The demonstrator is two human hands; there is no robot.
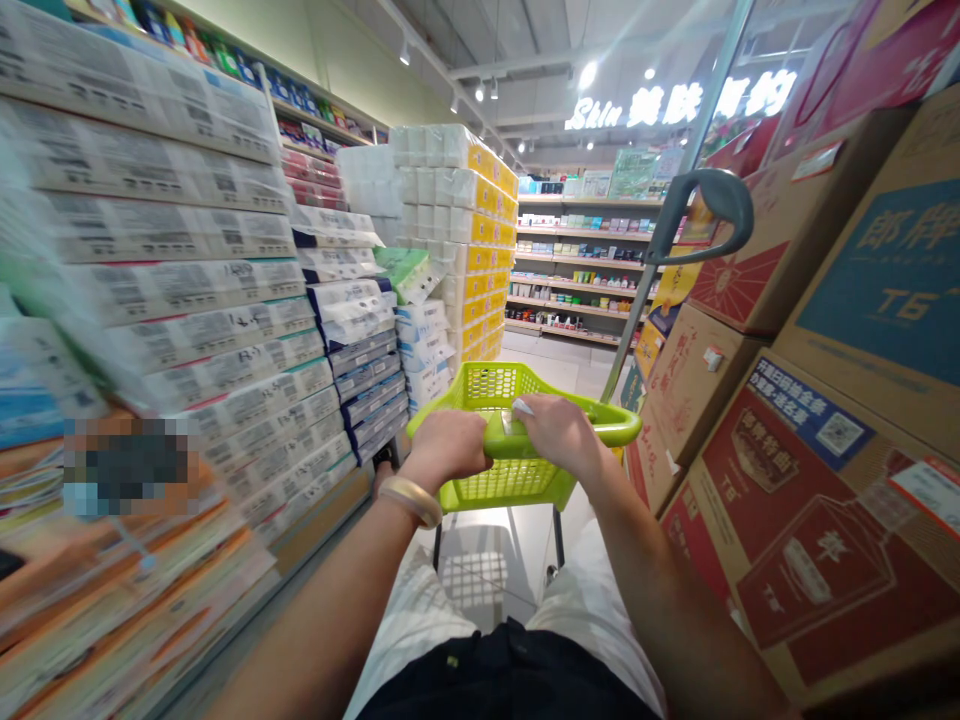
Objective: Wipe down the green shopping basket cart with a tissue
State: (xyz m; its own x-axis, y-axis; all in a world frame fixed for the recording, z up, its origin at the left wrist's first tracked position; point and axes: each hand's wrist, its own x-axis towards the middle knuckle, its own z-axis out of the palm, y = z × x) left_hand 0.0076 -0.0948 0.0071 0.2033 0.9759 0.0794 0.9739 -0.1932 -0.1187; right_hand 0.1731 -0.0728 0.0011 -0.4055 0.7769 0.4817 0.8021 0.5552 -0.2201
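Observation:
A lime-green shopping cart with a perforated plastic basket stands right in front of my body. My left hand, with a pale gold bangle at the wrist, is wrapped round the left part of its handle. Just to the right, my right hand also closes over the handle, and a light fingernail shows on it. Between the two hands a short stretch of the handle is visible. Part of the basket's inside is hidden behind my hands.
Stacked packs of paper goods line the left side, with yellow-and-white packs farther on. Cardboard cartons rise close on the right, near a grey loop handle on a pole. Shelves with small products stand ahead.

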